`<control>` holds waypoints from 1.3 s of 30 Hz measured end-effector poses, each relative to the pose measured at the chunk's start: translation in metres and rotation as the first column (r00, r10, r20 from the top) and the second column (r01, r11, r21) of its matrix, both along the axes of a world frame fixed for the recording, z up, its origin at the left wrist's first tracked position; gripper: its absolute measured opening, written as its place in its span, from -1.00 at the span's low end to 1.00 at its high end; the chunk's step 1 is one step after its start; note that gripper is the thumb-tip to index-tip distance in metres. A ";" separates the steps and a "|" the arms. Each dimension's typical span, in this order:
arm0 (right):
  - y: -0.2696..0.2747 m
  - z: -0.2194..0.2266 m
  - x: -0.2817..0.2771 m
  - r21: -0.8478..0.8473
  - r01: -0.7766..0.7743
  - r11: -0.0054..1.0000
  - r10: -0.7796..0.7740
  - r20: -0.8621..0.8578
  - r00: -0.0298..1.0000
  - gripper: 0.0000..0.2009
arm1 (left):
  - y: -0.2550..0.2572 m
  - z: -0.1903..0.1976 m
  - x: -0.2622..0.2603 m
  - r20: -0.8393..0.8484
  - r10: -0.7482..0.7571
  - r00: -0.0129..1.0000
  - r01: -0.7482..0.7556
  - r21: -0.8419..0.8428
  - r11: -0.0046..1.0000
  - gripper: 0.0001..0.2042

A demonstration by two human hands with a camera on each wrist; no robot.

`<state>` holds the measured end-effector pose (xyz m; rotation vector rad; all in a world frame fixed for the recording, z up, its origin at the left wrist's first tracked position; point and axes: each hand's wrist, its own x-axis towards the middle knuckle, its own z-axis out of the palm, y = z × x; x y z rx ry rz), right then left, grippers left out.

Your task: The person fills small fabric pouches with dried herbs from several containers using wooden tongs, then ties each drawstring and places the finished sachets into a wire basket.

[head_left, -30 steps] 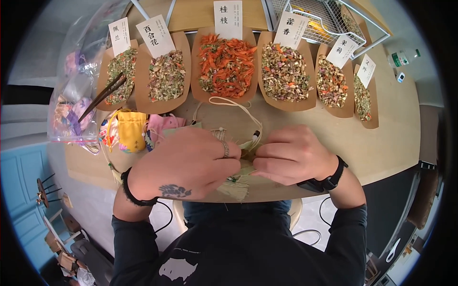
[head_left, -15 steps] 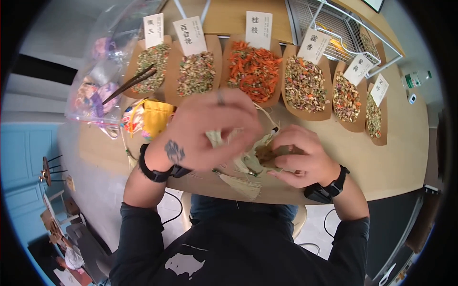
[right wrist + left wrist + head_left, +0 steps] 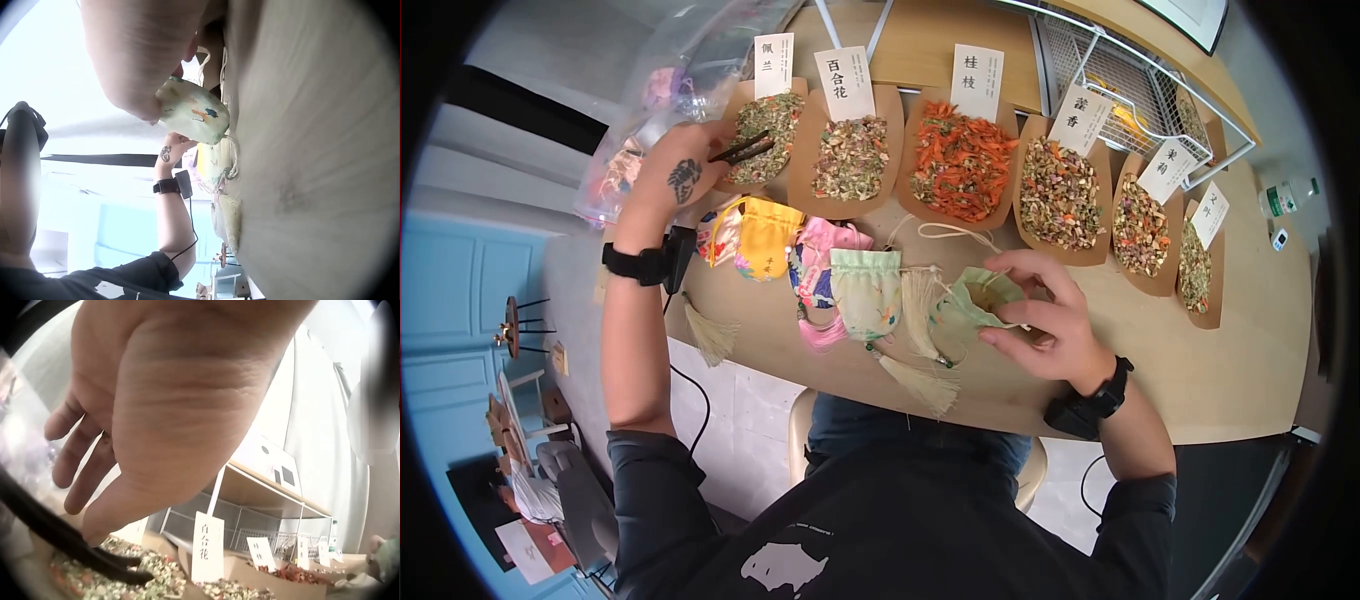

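Landmark: open green pouch [image 3: 968, 305], on the table [image 3: 1200, 385] near its front edge; mouth spread, contents showing inside.
Right hand [image 3: 1045, 318]: clamped on the mouth of the open green pouch, thumb and fingers curled at its rim; the right wrist view shows painted marks on the cloth.
Left hand [image 3: 677, 170]: well to the left of the pouch and farther back. Fingers extended and apart in the left wrist view, thumb tip at the tongs; cannot tell whether it presses on them.
Tongs [image 3: 750, 148]: dark, two-legged, tips slightly apart over the leftmost paper tray [image 3: 733, 105].
Beside the pouch, left: closed green pouch [image 3: 866, 300] and pale tassels [image 3: 918, 385].
Farther left of the pouch: pink pouch [image 3: 830, 238], yellow pouch [image 3: 768, 238].
Behind the pouch: row of six paper trays of dried plant pieces, each with a white card; the orange pieces [image 3: 962, 165] lie in the third from the left.
Behind and right of the pouch: wire basket [image 3: 1100, 95], clear bottle [image 3: 1288, 198].
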<state>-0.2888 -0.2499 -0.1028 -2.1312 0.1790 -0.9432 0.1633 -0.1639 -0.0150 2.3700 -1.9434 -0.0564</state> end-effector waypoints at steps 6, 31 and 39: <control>-0.001 0.001 0.000 0.013 -0.006 1.000 0.007 -0.050 0.999 -0.77 | 0.002 0.017 -0.014 -0.031 0.015 0.999 -0.017 -0.086 0.996 -0.69; 0.001 0.002 -0.001 0.018 -0.039 0.999 0.041 -0.130 0.991 -0.78 | -0.043 0.000 -0.076 -0.157 -0.172 0.972 0.182 0.052 0.982 -0.76; -0.001 0.006 0.002 -0.069 -0.022 0.997 0.015 -0.096 0.995 -0.75 | -0.041 0.007 -0.078 -0.106 -0.191 0.976 0.197 0.045 0.979 -0.75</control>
